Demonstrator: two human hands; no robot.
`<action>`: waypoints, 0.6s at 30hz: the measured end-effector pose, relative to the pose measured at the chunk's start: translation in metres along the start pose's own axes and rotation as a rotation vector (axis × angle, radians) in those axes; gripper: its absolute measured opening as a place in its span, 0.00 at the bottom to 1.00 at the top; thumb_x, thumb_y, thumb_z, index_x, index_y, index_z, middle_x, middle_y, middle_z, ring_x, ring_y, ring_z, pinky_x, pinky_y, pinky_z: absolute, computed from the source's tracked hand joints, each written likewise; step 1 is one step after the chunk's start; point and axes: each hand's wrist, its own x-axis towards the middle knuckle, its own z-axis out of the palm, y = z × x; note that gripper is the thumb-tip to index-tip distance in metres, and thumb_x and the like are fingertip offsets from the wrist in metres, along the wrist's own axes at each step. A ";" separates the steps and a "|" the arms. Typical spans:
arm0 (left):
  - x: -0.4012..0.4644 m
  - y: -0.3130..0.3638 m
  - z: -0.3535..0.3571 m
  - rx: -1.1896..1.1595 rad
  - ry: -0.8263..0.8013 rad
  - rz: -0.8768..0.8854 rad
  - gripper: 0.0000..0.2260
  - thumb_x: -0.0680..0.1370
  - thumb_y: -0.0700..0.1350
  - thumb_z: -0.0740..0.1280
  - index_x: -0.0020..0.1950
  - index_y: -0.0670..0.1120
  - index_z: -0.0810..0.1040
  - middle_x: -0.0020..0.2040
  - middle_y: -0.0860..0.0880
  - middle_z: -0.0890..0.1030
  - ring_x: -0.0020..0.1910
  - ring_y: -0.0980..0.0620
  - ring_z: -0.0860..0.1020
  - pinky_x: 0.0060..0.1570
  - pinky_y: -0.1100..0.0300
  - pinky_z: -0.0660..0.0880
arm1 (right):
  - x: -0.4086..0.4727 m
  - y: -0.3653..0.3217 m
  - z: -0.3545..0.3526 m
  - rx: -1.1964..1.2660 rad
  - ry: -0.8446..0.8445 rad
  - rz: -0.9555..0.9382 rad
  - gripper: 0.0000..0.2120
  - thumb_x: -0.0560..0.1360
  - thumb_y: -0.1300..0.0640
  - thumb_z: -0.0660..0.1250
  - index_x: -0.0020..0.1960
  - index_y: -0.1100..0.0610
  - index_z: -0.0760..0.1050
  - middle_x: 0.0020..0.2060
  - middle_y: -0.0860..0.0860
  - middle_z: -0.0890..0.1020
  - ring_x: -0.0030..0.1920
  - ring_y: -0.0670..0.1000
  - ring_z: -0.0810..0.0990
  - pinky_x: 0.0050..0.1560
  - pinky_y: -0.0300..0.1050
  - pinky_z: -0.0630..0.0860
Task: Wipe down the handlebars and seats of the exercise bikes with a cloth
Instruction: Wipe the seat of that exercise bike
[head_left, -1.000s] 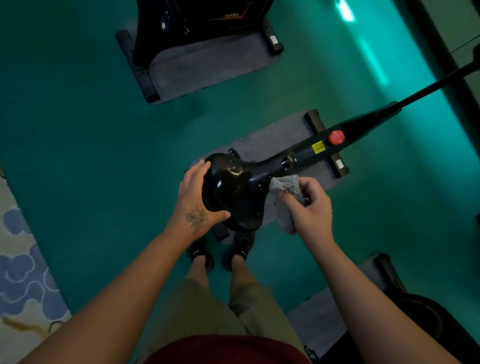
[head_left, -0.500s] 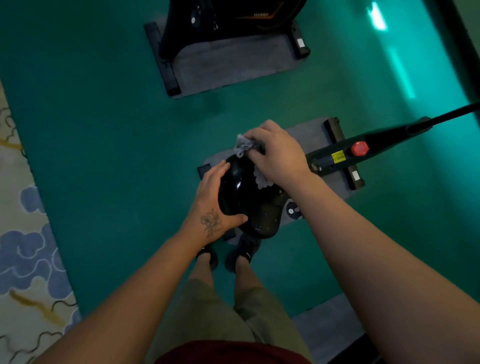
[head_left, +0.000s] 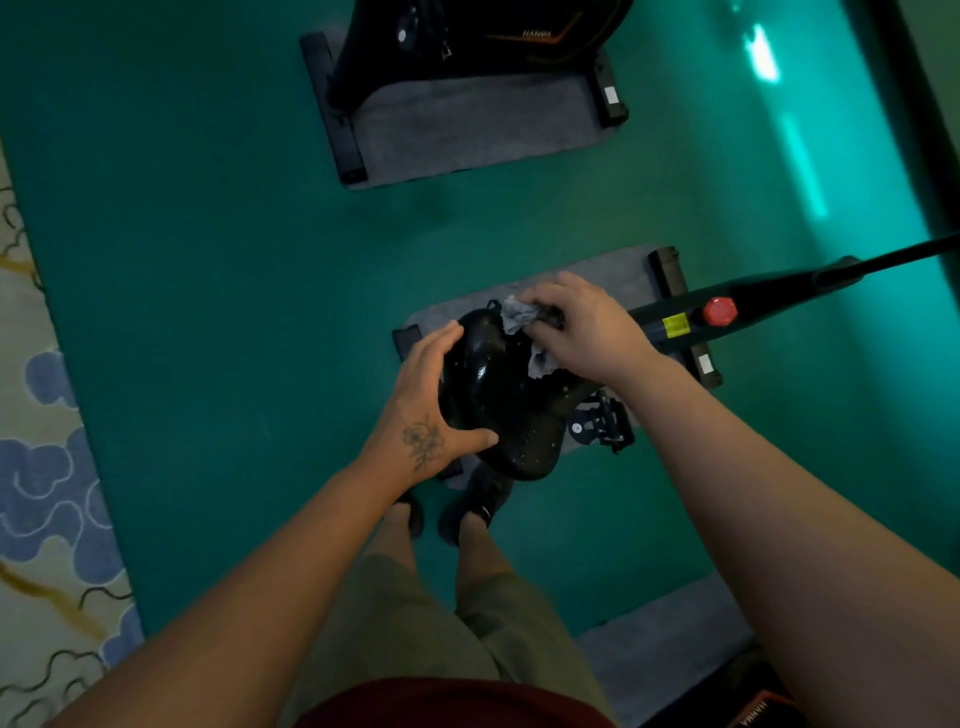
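Leftmost, along the frame's left edge, lies a pale rug (head_left: 36, 499) with blue cloud shapes and gold lines, bordering the green floor (head_left: 208, 260). Right of it, near the middle of the frame, the left hand (head_left: 434, 410), with a flower tattoo on its back, cups the left side of the glossy black bike seat (head_left: 498, 400), fingers spread and thumb laid against the near edge. Upper centre stands another exercise bike (head_left: 478, 36) on a grey mat (head_left: 467, 130); orange lettering on its black body reads "HANMA". Just right of centre, the right hand (head_left: 582, 327) is curled round a crumpled grey cloth (head_left: 517, 314) and presses it onto the far end of the seat, with part of the cloth poking out beneath the palm. Below the seat a black pedal (head_left: 602, 421) shows. Further right, the bike's black frame (head_left: 769, 296) carries a yellow label, too small to read, and a red knob (head_left: 720, 310). At lower right, orange letters on a dark surface again read "HANMA", seen upside down.
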 end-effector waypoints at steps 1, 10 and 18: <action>0.000 0.000 0.000 -0.009 0.005 -0.004 0.53 0.67 0.53 0.85 0.84 0.52 0.59 0.81 0.57 0.58 0.81 0.56 0.58 0.81 0.44 0.62 | 0.003 -0.003 0.001 0.026 0.000 -0.011 0.15 0.80 0.54 0.72 0.66 0.52 0.81 0.56 0.54 0.79 0.58 0.57 0.79 0.56 0.53 0.77; -0.003 -0.003 0.003 -0.079 0.022 -0.070 0.54 0.63 0.60 0.83 0.83 0.55 0.58 0.74 0.62 0.61 0.78 0.56 0.63 0.76 0.42 0.70 | 0.017 -0.022 0.008 0.148 -0.049 -0.120 0.16 0.79 0.41 0.72 0.62 0.47 0.82 0.53 0.48 0.75 0.57 0.49 0.76 0.58 0.50 0.74; -0.004 -0.005 0.004 -0.106 0.020 -0.078 0.53 0.66 0.53 0.86 0.83 0.54 0.59 0.77 0.58 0.62 0.77 0.57 0.63 0.78 0.44 0.67 | 0.009 0.005 -0.004 0.151 -0.078 -0.036 0.11 0.77 0.49 0.76 0.58 0.49 0.82 0.54 0.50 0.76 0.53 0.47 0.76 0.54 0.45 0.71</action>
